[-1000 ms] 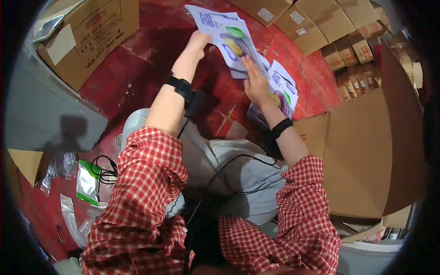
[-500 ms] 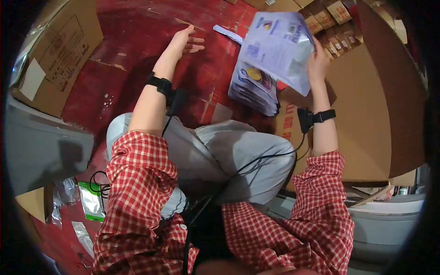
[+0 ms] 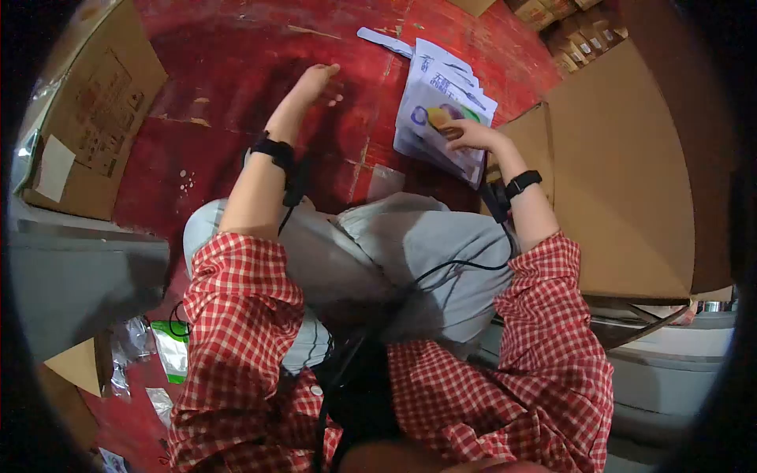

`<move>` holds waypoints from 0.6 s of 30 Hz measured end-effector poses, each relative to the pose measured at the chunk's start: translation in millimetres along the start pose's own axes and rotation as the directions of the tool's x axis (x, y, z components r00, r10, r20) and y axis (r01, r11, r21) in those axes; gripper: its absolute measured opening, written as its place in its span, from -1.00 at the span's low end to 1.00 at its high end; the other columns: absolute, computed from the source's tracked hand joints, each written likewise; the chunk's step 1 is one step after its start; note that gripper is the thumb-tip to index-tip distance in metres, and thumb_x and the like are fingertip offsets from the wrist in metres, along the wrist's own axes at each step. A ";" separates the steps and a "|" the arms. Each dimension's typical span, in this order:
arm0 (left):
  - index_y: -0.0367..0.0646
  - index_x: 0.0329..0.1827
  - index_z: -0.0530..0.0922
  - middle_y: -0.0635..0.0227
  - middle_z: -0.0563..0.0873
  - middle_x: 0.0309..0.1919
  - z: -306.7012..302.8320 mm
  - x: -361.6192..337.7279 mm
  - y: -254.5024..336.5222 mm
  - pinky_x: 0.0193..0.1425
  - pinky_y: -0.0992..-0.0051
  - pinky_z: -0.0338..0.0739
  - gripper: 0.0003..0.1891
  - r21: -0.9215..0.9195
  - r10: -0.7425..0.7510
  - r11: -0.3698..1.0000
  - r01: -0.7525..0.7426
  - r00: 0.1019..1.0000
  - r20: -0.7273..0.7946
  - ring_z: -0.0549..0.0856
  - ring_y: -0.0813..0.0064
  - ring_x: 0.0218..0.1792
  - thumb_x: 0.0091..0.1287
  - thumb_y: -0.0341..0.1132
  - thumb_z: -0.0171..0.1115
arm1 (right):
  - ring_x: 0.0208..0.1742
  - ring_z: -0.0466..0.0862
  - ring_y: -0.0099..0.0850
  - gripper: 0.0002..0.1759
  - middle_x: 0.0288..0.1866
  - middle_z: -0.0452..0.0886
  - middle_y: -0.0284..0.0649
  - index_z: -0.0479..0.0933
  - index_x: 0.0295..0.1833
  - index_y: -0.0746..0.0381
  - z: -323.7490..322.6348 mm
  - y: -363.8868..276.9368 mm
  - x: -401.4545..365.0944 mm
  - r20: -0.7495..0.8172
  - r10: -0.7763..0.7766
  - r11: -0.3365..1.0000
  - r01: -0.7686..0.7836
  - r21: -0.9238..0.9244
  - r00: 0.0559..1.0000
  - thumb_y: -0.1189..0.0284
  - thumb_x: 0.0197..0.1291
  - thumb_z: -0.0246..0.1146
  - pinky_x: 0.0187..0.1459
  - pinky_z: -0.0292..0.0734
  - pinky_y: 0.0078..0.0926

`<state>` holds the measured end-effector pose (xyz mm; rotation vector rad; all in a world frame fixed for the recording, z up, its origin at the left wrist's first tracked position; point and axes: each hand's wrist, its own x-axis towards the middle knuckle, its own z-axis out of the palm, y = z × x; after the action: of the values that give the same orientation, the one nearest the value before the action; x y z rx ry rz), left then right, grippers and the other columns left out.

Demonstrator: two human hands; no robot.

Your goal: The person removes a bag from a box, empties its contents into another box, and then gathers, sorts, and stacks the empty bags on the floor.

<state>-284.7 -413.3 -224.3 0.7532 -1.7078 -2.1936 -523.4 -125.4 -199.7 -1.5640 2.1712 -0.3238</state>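
Fingers (image 3: 448, 128) of right hand (image 3: 469, 135) curl onto the packet stack (image 3: 422, 106), grip unclear; left hand (image 3: 311, 83) lies flat on floor (image 3: 213, 87), empty. Best: peel just one, stack undisturbed.

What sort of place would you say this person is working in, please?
Probably a warehouse or packing room: cardboard boxes stand around a worn red floor, and the right hand rests on a stack of printed packets.

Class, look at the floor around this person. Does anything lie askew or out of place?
Yes. The packet stack is fanned unevenly, a stray packet lies beyond it, and a green pouch sits among crumpled wrappers at lower left.
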 end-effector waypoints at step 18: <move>-0.45 -0.04 0.43 0.10 0.60 -0.20 151.2 33.0 -95.0 -0.14 0.35 0.47 -0.31 -0.106 -0.182 0.978 0.179 0.983 -0.020 0.60 0.31 -0.19 0.03 0.07 0.26 | -0.11 0.47 -0.46 -0.37 -0.08 0.50 -0.23 0.34 0.13 0.29 50.9 85.9 -29.4 -0.017 0.463 0.772 -0.394 0.498 0.886 0.21 -0.02 0.34 -0.06 0.38 -0.53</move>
<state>-384.2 -279.6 -296.6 0.9428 -1.5516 -2.3568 -563.2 -65.8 -275.1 -0.7585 2.2417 -0.7729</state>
